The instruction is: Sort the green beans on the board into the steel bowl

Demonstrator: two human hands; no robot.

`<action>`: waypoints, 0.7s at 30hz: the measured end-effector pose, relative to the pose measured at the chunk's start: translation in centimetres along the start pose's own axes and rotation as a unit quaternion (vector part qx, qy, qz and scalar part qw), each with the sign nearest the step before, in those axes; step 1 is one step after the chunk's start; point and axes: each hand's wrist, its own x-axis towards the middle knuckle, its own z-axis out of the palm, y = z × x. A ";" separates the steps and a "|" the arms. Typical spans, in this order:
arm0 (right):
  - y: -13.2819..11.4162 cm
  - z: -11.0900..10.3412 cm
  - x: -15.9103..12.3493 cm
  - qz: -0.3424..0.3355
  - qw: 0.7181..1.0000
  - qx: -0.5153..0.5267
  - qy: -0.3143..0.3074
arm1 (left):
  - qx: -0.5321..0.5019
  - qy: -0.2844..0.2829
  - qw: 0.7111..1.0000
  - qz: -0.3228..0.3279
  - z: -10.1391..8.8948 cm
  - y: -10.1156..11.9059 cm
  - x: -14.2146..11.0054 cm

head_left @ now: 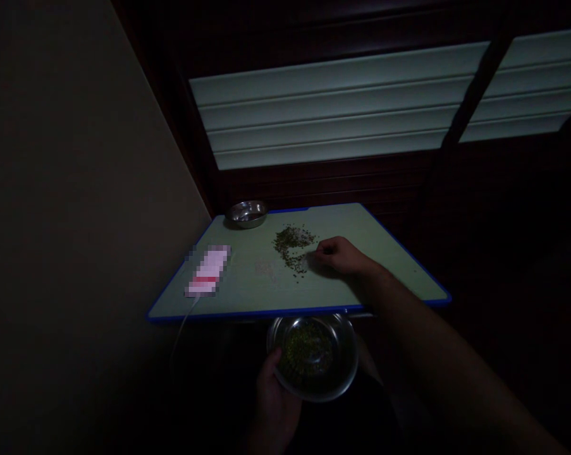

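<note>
My left hand grips the rim of a metal bowl, thumb over the near-left edge, just below the table's front edge. Small green and brownish grains lie in the bowl. Over the table, my right hand is closed, its fingertips pinched together at the right side of a loose heap of small dark grains. Something pale shows by those fingertips, too dim to name. Whatever they pinch is hidden.
A smaller metal bowl stands at the table's far left corner. A blurred-out phone with a white cable lies on the left of the pale green table, which has a blue edge. Behind are dark wooden panels with pale slats.
</note>
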 end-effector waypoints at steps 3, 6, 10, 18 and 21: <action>-0.2 0.0 -0.2 0.008 1.000 0.025 -0.017 | -0.005 -0.002 1.000 -0.003 0.1 0.0 -0.1; -0.6 0.0 -0.4 0.019 0.998 0.040 -0.039 | -0.009 0.013 1.000 -0.012 0.2 0.1 -0.1; -0.9 0.0 -0.7 0.030 0.996 0.038 -0.073 | -0.009 0.004 1.000 -0.002 0.3 0.1 -0.1; -0.2 -0.2 -0.2 0.025 0.999 0.027 -0.005 | -0.003 0.005 1.000 -0.011 0.3 0.1 -0.1; 0.0 -0.3 -0.2 0.025 0.999 0.024 -0.006 | -0.015 0.002 1.000 -0.016 0.3 0.2 0.0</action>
